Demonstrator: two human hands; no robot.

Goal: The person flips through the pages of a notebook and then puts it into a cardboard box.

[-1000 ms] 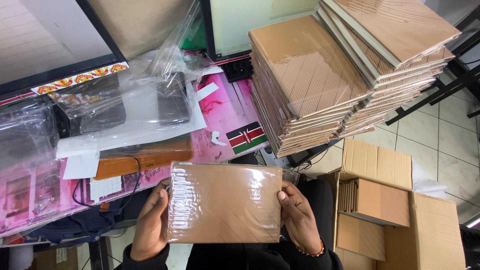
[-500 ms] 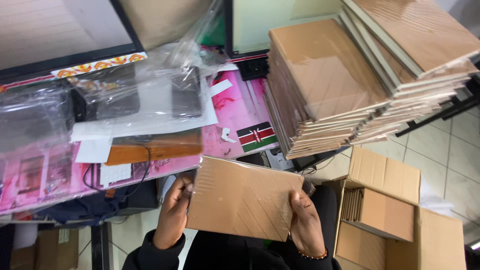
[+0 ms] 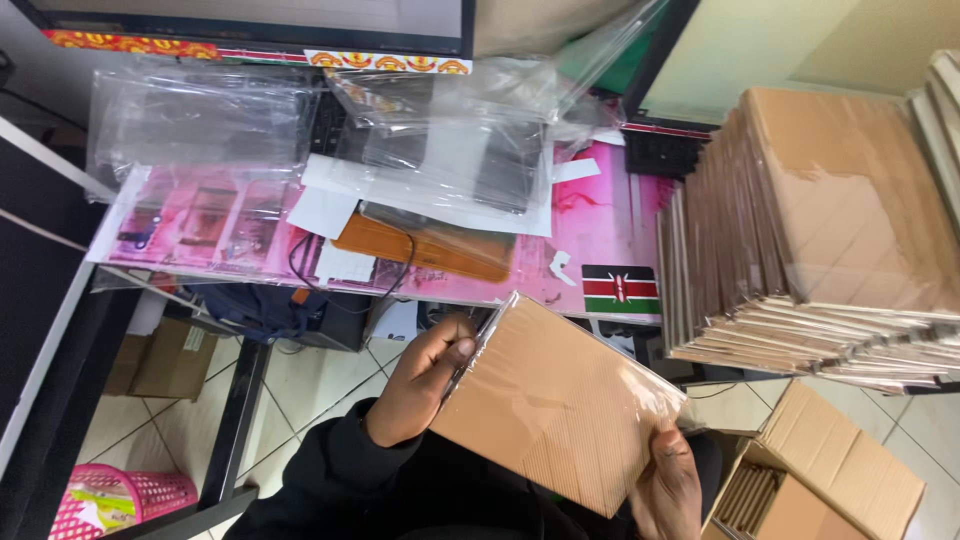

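While both hands grip it, the brown packet wrapped in clear film sits low in the head view, tilted with its upper corner toward eleven o'clock and its far corner toward four o'clock. The left hand, at nine o'clock of the packet, is curled round its upper-left edge, thumb on the face and the other fingers hidden behind. The right hand, at five o'clock, holds the lower-right corner from below; its fingers are mostly covered by the packet and the frame cuts off the wrist, so how tightly it closes cannot be told. A dark sleeve runs off the bottom edge.

At two o'clock a tall stack of like packets leans on the desk, its right side cut off. At five o'clock an open cardboard box shows only partly. At twelve o'clock, crumpled clear bags lie over the pink desk mat, blurring what is beneath; an orange-brown pouch peeks out. A small flag sticker lies at one o'clock. A pink basket sits at eight o'clock, half out of view.
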